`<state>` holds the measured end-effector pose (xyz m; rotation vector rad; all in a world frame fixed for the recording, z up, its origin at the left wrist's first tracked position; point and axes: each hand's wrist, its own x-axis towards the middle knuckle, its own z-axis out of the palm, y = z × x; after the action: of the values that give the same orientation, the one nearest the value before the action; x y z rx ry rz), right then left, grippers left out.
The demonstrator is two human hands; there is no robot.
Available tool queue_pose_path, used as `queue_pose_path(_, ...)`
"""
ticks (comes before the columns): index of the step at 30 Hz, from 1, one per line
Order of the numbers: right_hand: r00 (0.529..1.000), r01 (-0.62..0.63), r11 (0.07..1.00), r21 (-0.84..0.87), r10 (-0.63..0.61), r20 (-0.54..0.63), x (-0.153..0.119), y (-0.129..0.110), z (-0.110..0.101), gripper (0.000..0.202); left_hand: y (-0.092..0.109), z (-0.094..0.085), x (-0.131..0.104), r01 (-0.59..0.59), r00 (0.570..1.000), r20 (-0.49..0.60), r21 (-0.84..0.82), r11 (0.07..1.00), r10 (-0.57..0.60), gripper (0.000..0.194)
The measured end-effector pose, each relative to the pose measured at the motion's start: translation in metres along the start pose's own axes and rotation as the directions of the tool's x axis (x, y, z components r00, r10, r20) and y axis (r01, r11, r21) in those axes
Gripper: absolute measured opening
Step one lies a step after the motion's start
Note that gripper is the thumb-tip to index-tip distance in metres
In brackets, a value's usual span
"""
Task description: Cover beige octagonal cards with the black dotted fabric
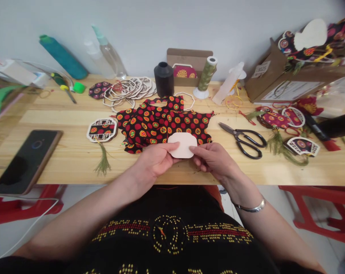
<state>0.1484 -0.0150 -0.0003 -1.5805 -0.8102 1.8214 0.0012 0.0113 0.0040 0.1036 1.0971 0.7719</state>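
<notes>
A plain cream-coloured plaque (183,144) with notched corners is held between both hands over the table's front part. My left hand (158,158) grips its left edge, the thumb on top and the fingers underneath. On the opposite edge, my right hand (210,158) pinches it between thumb and fingers. Behind the plaque lies black fabric (149,123) with red and orange round motifs, spread in uneven pieces. Left of the fabric sits a finished-looking ornament (102,129) with a white lattice frame and a green tassel (103,160). Black-handled scissors (243,139) rest to the right.
A phone (26,161) lies at the left. Along the wall stand a black thread cone (164,80), a green thread spool (208,76) and bottles (111,55). White frames (132,89) are piled behind the fabric. A full cardboard box (263,76) and tasselled ornaments (302,146) occupy the right.
</notes>
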Motion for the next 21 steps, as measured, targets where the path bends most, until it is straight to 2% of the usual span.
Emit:
queue_pose_path(5, 1.0, 0.006, 1.0, -0.022, -0.006, -0.006, 0.0, 0.001, 0.001, 0.037, 0.0, -0.001, 0.001, -0.007, 1.0, -0.008, 0.033, 0.999, 0.008, 0.042)
queue_pose_path(11, 0.999, 0.031, 0.999, -0.007, -0.031, 0.01, -0.001, 0.005, 0.001, 0.036, -0.004, -0.004, 0.004, 0.01, 0.999, 0.034, -0.044, 0.999, -0.009, 0.04)
queue_pose_path(18, 0.996, 0.086, 0.996, 0.015, -0.086, 0.035, -0.001, 0.008, 0.001, 0.037, -0.01, -0.005, 0.001, -0.078, 0.982, 0.166, -0.09, 0.993, 0.092, 0.042)
queue_pose_path(21, 0.995, 0.097, 0.995, 0.012, -0.097, 0.038, -0.002, 0.008, 0.003, 0.039, -0.01, -0.003, -0.003, -0.109, 0.982, 0.145, -0.082, 0.991, 0.12, 0.044)
